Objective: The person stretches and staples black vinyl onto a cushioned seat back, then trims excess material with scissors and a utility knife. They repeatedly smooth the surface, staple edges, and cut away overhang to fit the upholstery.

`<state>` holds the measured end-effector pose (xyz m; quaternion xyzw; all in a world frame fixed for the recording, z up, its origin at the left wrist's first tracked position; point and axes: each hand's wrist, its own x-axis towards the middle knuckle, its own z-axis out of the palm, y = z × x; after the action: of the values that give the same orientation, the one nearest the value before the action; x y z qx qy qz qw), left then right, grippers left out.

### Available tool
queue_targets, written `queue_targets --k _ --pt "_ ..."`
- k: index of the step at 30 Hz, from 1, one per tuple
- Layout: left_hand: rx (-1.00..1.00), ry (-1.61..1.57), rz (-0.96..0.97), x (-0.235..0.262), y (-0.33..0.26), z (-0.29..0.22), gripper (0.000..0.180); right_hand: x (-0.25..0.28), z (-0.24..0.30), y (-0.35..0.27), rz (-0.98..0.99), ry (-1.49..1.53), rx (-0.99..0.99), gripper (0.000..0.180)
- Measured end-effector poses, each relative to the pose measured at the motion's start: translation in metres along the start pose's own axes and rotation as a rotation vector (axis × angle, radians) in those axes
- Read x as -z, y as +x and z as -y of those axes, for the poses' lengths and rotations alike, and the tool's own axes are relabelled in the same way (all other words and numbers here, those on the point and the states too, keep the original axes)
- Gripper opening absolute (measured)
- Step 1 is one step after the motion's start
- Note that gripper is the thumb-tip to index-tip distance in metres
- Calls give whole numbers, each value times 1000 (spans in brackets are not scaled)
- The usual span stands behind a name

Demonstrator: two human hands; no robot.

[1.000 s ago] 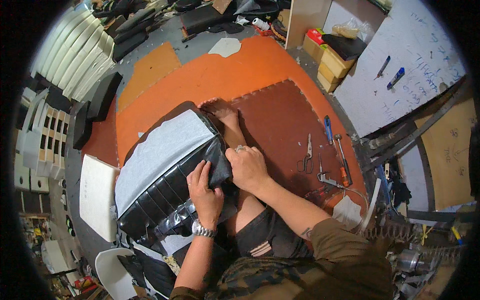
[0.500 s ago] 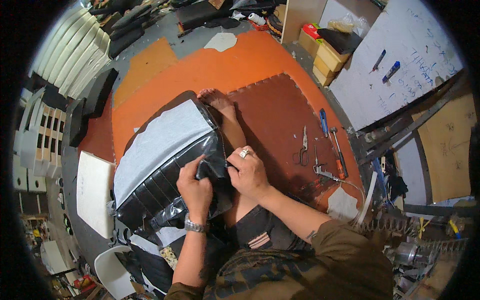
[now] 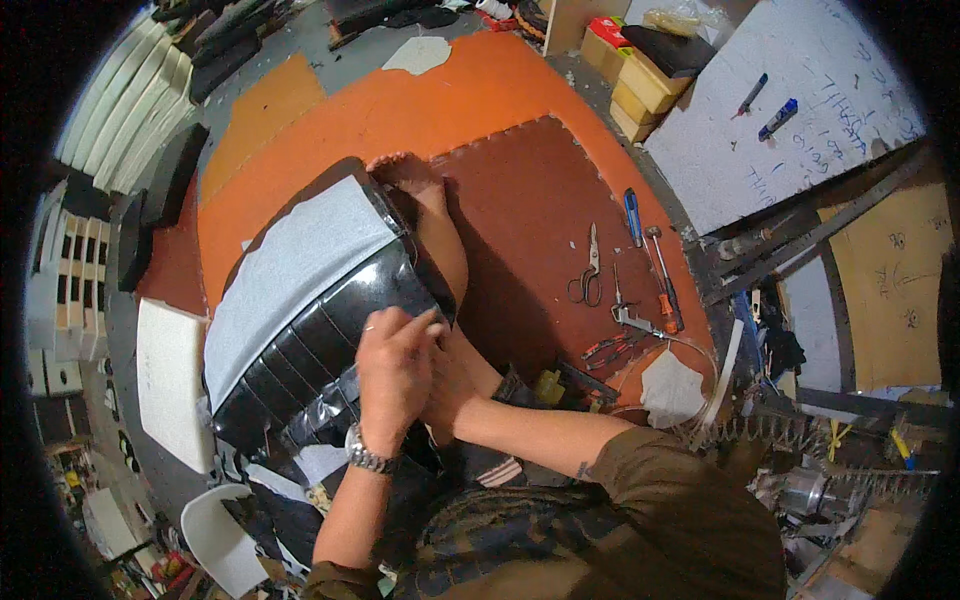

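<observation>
A seat cushion with a glossy black vinyl cover (image 3: pixel 375 285), sewn in channels, leans against my bent leg. Over its far side lies a pale white fabric layer (image 3: pixel 290 275). My left hand (image 3: pixel 392 362), a metal watch on its wrist, is closed with curled fingers at the cover's near right edge; what it pinches is too small to make out. Close against it, my right hand (image 3: pixel 450 385) sits low at the same edge, its fingers mostly hidden behind the left hand. My bare foot (image 3: pixel 405 172) rests beyond the cushion's top corner.
Scissors (image 3: pixel 590 265), a blue-handled cutter (image 3: pixel 632 218), a hammer (image 3: pixel 653 255), an orange-handled screwdriver (image 3: pixel 670 305), an air gun (image 3: pixel 630 318) and red-handled pliers (image 3: pixel 608 350) lie on the brown mat at right. A white foam block (image 3: pixel 172 385) stands left of the cushion.
My right hand has moved down and left, from the cover's right corner to behind my left hand. My left hand's fingers have turned inward. The view has shifted slightly.
</observation>
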<state>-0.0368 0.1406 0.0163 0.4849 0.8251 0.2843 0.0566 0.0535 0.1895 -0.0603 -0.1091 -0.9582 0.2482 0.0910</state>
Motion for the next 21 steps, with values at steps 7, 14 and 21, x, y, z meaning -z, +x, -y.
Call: queue_targets --k 7,14,21 --pt "124 -22 -54 -27 -20 -72 44 27 -4 7 90 365 -84 33" --pt "117 81 141 28 -9 -12 95 13 -38 -4 -542 650 -279 54" --pt "106 122 -75 11 9 2 62 29 -48 28 -635 360 -280 57"
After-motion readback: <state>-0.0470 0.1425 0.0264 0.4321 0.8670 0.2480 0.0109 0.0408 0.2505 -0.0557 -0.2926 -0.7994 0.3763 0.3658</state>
